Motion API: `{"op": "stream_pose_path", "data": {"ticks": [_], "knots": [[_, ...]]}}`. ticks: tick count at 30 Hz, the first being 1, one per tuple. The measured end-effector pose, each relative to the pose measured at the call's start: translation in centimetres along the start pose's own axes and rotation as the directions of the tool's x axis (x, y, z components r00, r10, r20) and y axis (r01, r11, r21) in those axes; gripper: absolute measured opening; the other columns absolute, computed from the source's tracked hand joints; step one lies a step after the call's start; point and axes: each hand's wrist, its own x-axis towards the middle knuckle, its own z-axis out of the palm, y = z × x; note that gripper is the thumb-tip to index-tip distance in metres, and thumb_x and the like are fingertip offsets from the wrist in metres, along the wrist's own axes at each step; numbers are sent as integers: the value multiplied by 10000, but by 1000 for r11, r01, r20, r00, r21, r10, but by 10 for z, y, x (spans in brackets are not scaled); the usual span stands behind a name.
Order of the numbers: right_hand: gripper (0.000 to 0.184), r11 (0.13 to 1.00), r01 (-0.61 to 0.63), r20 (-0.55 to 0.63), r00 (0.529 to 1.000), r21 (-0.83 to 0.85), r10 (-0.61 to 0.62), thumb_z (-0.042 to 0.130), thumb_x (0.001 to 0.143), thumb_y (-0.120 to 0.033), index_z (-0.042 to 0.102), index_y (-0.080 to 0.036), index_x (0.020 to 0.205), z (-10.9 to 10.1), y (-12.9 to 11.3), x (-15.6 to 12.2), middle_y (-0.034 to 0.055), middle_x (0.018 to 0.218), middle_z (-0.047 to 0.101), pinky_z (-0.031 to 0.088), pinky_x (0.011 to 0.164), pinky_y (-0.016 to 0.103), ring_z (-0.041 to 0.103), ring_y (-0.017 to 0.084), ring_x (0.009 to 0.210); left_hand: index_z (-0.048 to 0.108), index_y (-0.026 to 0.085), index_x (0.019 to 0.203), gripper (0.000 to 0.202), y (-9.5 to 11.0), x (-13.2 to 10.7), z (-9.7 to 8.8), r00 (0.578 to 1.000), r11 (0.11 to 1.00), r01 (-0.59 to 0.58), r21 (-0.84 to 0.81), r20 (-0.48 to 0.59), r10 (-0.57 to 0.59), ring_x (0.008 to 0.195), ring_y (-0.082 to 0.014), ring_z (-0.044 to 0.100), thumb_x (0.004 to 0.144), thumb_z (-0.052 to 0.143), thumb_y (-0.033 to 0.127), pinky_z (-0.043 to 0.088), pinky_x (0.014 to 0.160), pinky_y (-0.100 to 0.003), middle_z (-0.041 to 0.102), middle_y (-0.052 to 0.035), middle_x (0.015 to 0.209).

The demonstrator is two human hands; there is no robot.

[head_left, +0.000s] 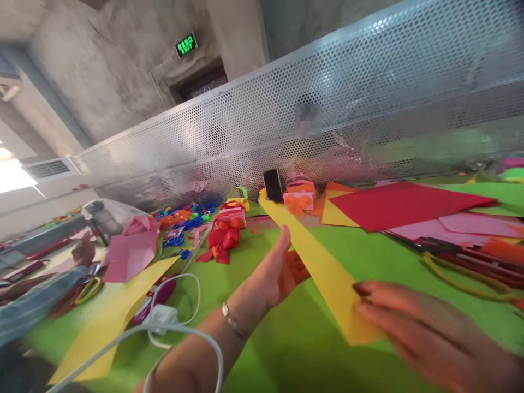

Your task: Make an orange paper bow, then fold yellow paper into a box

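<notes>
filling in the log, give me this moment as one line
right hand: pinching yellow strip near end | left hand: alongside it, contact unclear | phone: upright

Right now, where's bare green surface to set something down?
Green surface shows between yellow strip and red sheet, also between left hand and right hand. Crowded: leftward, around yellow sheet and white charger.

Green-topped table point(221, 278), crowded along its back and sides.
A yellow sheet point(118, 311) lies at left beside a white charger point(164, 315); blue scissors point(175, 240) and a red bundle point(223, 237) sit farther back; on the right, pink sheets point(466, 225) spread under a red sheet point(405, 207).
</notes>
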Motion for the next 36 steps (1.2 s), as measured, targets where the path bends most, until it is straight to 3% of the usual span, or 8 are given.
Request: {"op": "stream_pose_path", "data": {"ticks": [2, 4, 7, 12, 20, 27, 32, 36], "knots": [[400, 965, 261, 118, 957, 42, -264, 548, 874, -206, 596, -344, 1246, 11, 2, -3, -32, 1099, 729, 546, 889, 218, 695, 165, 978, 601, 80, 1180, 677, 0, 9, -4, 997, 996, 71, -54, 13, -70, 1138, -286, 625, 917, 360, 656, 408, 1044, -408, 705, -168, 1130], [439, 949, 299, 237, 920, 96, -314, 653, 837, -350, 600, -306, 1270, 16, 6, 0, 5, 1147, 718, 566, 865, 226, 696, 194, 995, 663, 88, 1078, 703, -4, 15, -8, 989, 983, 142, -115, 52, -137, 1134, -293, 627, 925, 298, 669, 417, 1034, -408, 738, -144, 1049], [386, 976, 116, 308, 936, 185, -170, 614, 869, -461, 648, -303, 1219, 18, 10, 9, 46, 1157, 709, 584, 828, 251, 700, 209, 993, 694, 100, 1054, 779, -10, 16, -13, 977, 974, 179, -137, 144, -159, 1128, -281, 632, 914, 226, 706, 413, 1031, -395, 750, -125, 1031], [246, 978, -148, 250, 962, 150, 107, 540, 912, -309, 689, -296, 1108, 18, 13, 20, 63, 1081, 697, 589, 784, 253, 698, 192, 956, 699, 132, 1105, 883, -15, 11, -19, 951, 976, 211, -57, 242, -191, 1131, -269, 630, 844, 177, 795, 387, 1043, -371, 740, -105, 1094], [236, 970, -212, 160, 968, 122, 192, 537, 906, -365, 685, -269, 1063, 15, 5, 22, 91, 1130, 658, 595, 804, 294, 680, 207, 1000, 704, 156, 1090, 892, -21, 5, -18, 944, 989, 144, -25, 303, -130, 1127, -304, 624, 761, 275, 864, 393, 1023, -405, 732, -119, 1114], [378, 969, -190, 58, 981, 159, 183, 561, 883, -443, 636, -182, 1145, 16, -1, 18, 145, 1159, 680, 594, 829, 307, 676, 244, 1055, 639, 182, 1215, 732, -34, 2, -16, 931, 996, 28, 85, 360, -57, 1200, -322, 560, 778, 516, 757, 449, 944, -407, 644, -121, 1279], [550, 917, -360, 100, 932, 169, 348, 644, 750, -345, 540, -154, 1255, 20, -15, 15, 162, 1202, 672, 586, 865, 398, 668, 295, 1068, 667, 179, 1123, 553, -37, -10, -6, 945, 979, -120, 163, 323, 62, 1057, -269, 627, 766, 687, 601, 487, 836, -333, 691, -111, 1138], [521, 808, -512, 205, 858, 290, 470, 579, 792, -372, 526, -177, 1272, 15, -23, 21, 156, 1265, 640, 545, 936, 441, 618, 300, 1153, 631, 163, 1140, 559, -36, -17, 1, 932, 959, -172, 224, 352, 84, 1004, -251, 640, 729, 768, 515, 475, 853, -337, 676, -119, 1127]]}}
